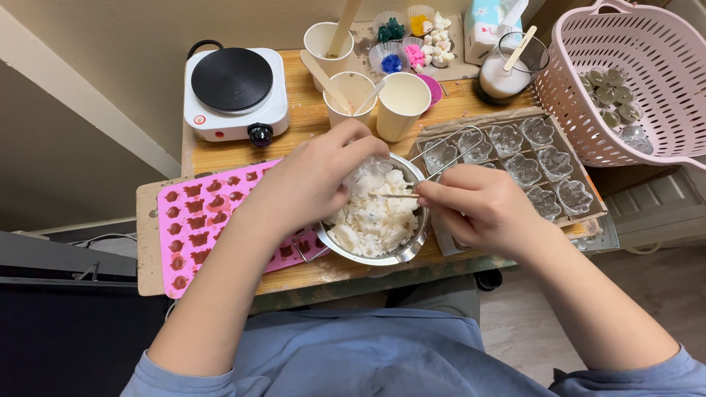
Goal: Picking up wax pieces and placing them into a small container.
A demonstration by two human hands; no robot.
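A single head-worn camera looks steeply down, close over the small wooden table (220, 156) at lap level.

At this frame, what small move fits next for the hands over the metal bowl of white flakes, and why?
Probably draw the thin wooden stick clear with the right hand: its tip lies against the clump of white flakes pinched by the left hand, right above the round metal bowl.

Both hands, left hand (312, 180) and right hand (478, 206), work over the wax-filled metal bowl (408, 246).
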